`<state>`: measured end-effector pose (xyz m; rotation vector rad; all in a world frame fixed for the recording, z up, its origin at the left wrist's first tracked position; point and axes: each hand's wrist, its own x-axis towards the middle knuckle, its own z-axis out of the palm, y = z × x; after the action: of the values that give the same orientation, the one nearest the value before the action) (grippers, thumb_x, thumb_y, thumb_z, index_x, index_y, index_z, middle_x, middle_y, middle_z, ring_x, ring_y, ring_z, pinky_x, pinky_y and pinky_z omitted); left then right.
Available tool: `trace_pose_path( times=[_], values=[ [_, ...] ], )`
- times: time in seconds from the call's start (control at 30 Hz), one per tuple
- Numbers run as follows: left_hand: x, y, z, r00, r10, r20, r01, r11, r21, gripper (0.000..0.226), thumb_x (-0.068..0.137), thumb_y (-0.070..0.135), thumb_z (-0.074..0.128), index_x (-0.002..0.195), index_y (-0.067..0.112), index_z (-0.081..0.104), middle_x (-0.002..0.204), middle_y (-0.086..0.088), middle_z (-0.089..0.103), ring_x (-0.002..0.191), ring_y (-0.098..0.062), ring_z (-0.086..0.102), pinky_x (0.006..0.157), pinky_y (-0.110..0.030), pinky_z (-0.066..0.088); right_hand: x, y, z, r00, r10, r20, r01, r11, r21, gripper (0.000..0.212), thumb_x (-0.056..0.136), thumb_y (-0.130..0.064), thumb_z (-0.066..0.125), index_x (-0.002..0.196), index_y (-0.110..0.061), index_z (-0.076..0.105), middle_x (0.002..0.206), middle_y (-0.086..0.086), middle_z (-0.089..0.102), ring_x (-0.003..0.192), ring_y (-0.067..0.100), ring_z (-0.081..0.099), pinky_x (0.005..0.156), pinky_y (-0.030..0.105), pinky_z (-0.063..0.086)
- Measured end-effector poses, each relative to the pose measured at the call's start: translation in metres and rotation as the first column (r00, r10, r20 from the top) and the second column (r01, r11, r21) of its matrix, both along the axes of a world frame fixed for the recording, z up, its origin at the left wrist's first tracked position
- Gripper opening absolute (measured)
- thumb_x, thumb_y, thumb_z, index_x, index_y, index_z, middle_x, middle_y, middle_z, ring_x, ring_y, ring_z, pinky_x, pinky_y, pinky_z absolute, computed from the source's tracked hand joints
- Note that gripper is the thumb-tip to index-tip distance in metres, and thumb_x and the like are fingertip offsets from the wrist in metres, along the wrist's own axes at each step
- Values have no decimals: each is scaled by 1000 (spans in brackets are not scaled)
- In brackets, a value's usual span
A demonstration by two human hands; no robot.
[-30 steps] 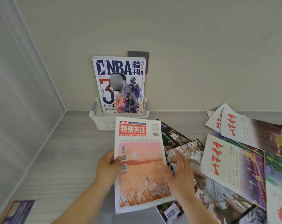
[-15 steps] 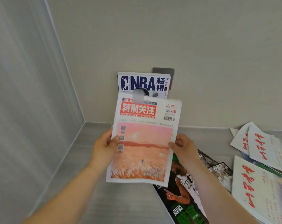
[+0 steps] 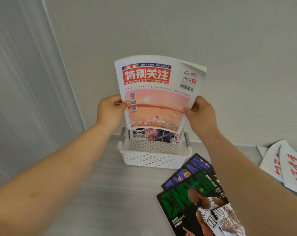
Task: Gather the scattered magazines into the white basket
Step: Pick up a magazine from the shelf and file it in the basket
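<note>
Head view, one frame.

Held item: a white-covered magazine with a red title banner and a pink-orange field photo (image 3: 157, 99). It is upright, cover toward the camera, bowed slightly outward, with the top right corner curling back.

Left hand (image 3: 110, 111): pinches the left edge of the magazine at mid-height, thumb on the cover, fingers behind it and out of sight.

Right hand (image 3: 201, 114): pinches the right edge at about the same height, thumb tip on the cover, fingers curled round behind. Both hands are clamped on the paper.

Position: the magazine's lower edge hangs over the open top of the white perforated plastic basket (image 3: 153, 158), near the basket's back rim. Cannot tell whether the edge has passed below the rim.

Basket: it sits on the pale grey tabletop (image 3: 110, 193), close to the beige wall (image 3: 178, 31). One basketball magazine (image 3: 154, 135) stands in it at the back. Only its bottom strip shows under the held magazine, and contact between the two cannot be judged.

Loose on the table, right of the basket:
- A black and green basketball magazine (image 3: 187, 206) lies flat.
- It overlaps a dark blue magazine (image 3: 190, 169), whose corner lies just beside the basket's front right corner.
- White magazines with red brush lettering (image 3: 289, 167) lie farther right, partly behind the right forearm.
</note>
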<state>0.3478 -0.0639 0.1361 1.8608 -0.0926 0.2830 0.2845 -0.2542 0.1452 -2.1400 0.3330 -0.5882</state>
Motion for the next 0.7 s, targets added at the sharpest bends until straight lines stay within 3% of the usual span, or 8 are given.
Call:
trace_pose_path(
  times=[0.07,0.13,0.33,0.6,0.7],
  values=[
    [11,-3,-12,999,6,-49,-4,999,35,23,86,11,55,106,6,66,107,-8,67,87,-17,56,82,-27,44,11,-1,-13,996,-36,-80,36,999,-5,15,84,-3,51,99,-1,54,91,9,61,84,25,57,75,36,49],
    [18,-4,-25,995,9,-102,-3,998,59,23,87,12,55,106,7,66,112,-11,68,87,-17,56,82,-27,43,19,-2,-28,989,-46,-142,46,999,-5,17,84,-4,51,100,1,53,100,16,63,92,31,59,83,43,50],
    [38,-8,-62,974,8,-228,21,992,124,23,86,12,55,106,6,66,113,-15,68,87,-22,60,84,-29,47,40,-5,-64,968,-46,-247,46,999,-5,18,86,-4,47,103,-3,53,89,6,57,86,27,56,75,36,46],
    [61,-15,-82,964,-7,-265,48,988,149,22,87,15,54,104,8,67,112,-13,68,85,-20,57,80,-28,43,60,-9,-88,966,-73,-247,91,994,63,10,87,-6,44,87,-15,48,72,-5,51,66,14,49,52,23,38],
    [68,-19,-82,966,-8,-257,49,987,151,23,88,17,53,103,6,65,112,-14,68,85,-21,57,81,-30,44,67,-10,-90,970,-82,-227,108,989,101,7,86,-7,46,87,-12,50,79,0,54,72,18,51,63,27,42]
  ],
)
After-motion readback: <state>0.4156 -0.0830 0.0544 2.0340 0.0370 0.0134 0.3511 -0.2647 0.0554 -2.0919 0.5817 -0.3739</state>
